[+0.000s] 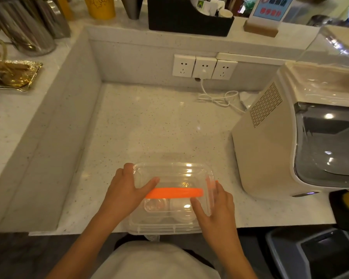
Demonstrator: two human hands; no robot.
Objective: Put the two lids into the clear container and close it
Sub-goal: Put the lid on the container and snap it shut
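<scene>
head view: low in the middle of the frame, at the near edge of the pale speckled stone worktop (pixel 141 125), sits the clear rectangular plastic container (pixel 161 224). two small round clear lids (pixel 156 204) lie side by side inside it, seen through the plastic. above it, tilted with its far edge raised, is the container's clear rectangular cover with an orange seal band (pixel 173 193). the left hand (pixel 125 190) grips the cover's left end, thumb on top and fingers (pixel 129 168) curled over the far corner. the right hand (pixel 216 204) holds the right end, thumb on top and the other fingers behind the plastic, so they pinch the cover's edge. neither hand is spread flat yet.

the step in hand looks like seating the cover, with both lids apparently already in. to do it well, square the cover's corners over the container's rim before lowering, bring the near edge down first, then press round the rim with flat thumbs until the orange band sits evenly. the container slightly overhangs the worktop edge, so pushing it back a little would guard against tipping. the cream-coloured appliance with a dark window (pixel 302 137) stands well apart at right.
</scene>
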